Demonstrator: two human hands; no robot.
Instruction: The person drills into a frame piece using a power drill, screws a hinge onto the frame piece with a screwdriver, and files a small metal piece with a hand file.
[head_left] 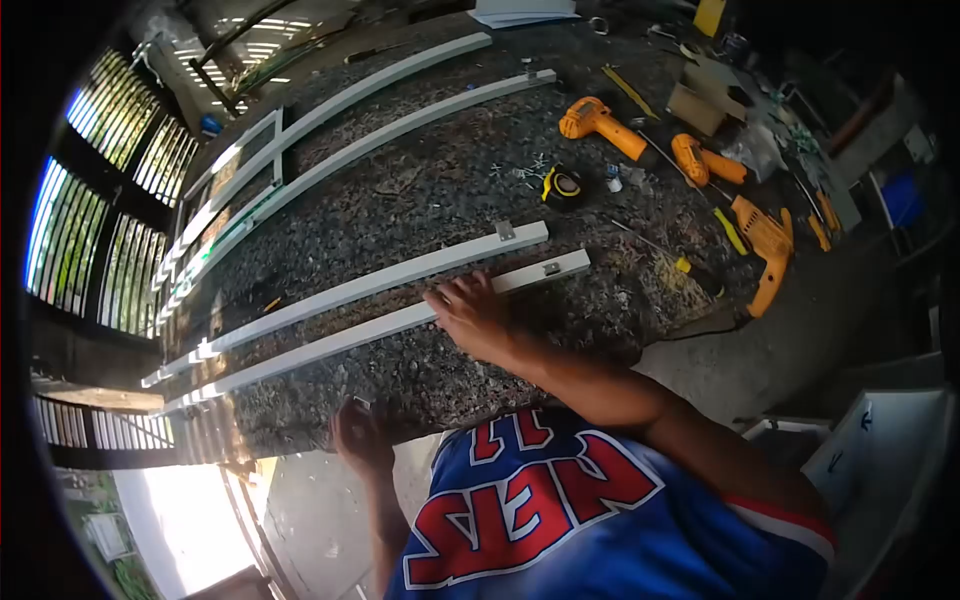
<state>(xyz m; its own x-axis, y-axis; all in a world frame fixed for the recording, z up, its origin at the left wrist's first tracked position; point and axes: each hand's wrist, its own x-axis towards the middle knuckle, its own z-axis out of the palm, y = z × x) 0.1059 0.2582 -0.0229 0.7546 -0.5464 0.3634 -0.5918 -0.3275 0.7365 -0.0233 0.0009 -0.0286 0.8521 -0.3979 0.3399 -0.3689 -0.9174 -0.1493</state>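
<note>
My right hand (472,316) lies over the nearer white bar (350,341), its fingers curled round the far side near the right end. A small metal hinge-like plate (551,268) sits on that bar's end. Just beyond runs a second white bar (400,273), roughly parallel, with a similar metal plate (506,231) near its tip. My left hand (362,437) is at the table's near edge, fingers bent in, with a small shiny metal piece (362,402) at the fingertips. Shadow hides its exact shape.
On the rough dark table (400,190) lie a white frame (380,118), a tape measure (562,187), loose screws (530,170) and a screwdriver (690,268). Orange power tools (605,128), another orange drill (765,240) and an open cardboard box (703,100) crowd the right side.
</note>
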